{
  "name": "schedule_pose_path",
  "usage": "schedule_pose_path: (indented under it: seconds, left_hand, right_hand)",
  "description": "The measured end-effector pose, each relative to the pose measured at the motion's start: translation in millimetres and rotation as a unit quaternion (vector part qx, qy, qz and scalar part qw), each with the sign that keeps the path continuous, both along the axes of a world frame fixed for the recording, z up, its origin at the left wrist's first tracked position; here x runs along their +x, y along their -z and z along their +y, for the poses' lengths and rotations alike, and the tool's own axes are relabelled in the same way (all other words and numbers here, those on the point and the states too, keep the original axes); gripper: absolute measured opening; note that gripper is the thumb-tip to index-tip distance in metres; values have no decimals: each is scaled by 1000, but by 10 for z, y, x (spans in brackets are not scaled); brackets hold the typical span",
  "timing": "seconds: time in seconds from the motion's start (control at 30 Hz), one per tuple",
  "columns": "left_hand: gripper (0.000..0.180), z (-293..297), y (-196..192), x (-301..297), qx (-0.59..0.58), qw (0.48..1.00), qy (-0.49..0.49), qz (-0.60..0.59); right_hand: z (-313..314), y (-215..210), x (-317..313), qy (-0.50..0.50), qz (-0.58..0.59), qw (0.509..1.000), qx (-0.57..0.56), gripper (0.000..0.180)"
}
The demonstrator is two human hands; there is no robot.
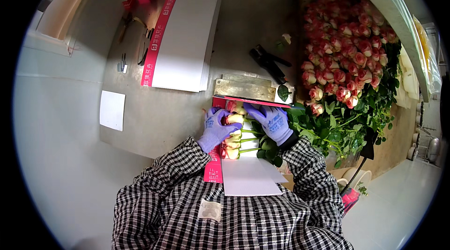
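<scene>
A row of pale yellow roses with pink edges (231, 151) lies on a white wrapping sheet with a pink printed border (214, 168), in front of my body. Their green stems point right. My left hand (216, 130), in a purple glove, curls its fingers against a bloom near the top of the row. On the stem side, my right hand (273, 122), gloved alike, has its fingers closed at the neck of the topmost rose (236, 107); its grip is partly hidden. A white sheet (253, 182) spreads below the row, near my chest.
A metal bar (246, 88) stands just beyond my hands, with a black stapler-like tool (270, 64) behind it. A stack of white pink-edged sheets (187, 29) lies far left. Many pink roses (344, 53) fill the right side. Small tools (125, 27) lie far left.
</scene>
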State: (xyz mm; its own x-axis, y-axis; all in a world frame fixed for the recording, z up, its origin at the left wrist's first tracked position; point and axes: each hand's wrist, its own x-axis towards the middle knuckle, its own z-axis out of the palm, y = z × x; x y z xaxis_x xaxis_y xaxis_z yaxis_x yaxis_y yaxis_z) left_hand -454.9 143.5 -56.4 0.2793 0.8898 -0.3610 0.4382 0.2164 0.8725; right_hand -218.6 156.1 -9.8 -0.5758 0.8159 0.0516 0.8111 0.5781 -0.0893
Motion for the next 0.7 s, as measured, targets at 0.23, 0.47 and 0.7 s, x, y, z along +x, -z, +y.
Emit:
schedule_pose_path:
  seconds: [0.23, 0.47, 0.7]
  left_hand:
    - [47, 25, 81, -19, 51, 997, 4, 51]
    - [38, 291, -45, -83, -194, 956, -8, -218]
    - [50, 373, 50, -96, -204, 951, 22, -232]
  right_hand:
    - [67, 82, -105, 3, -88, 996, -23, 63]
    - [-189, -1028, -148, 124, 265, 925, -240, 59]
    - [-680, -1525, 144, 90, 370, 798, -467, 36]
